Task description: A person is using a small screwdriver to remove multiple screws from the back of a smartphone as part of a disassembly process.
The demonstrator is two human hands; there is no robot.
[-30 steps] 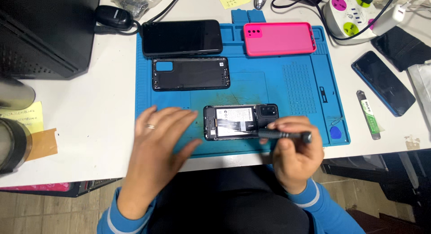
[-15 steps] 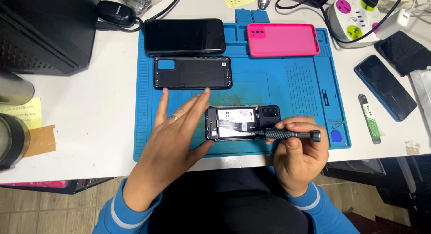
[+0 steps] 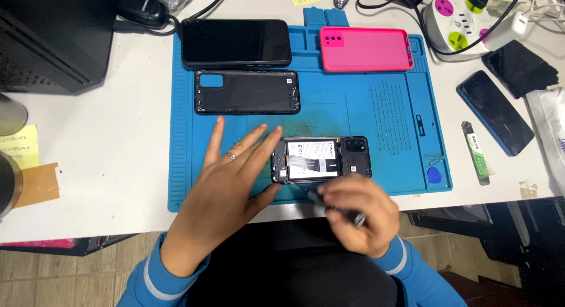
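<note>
Near mat's front edge: opened phone [image 3: 321, 160], long axis left-right. Your left hand [image 3: 226, 186] lies flat, fingers spread, steadying its left end; right hand [image 3: 356, 210] (nearer) pinches a screwdriver [image 3: 335, 208] at its lower edge.

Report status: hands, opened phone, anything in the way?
Left hand flat on blue mat, fingers touching opened phone. Right hand grips screwdriver at phone's near edge. Nothing in the way.
</note>
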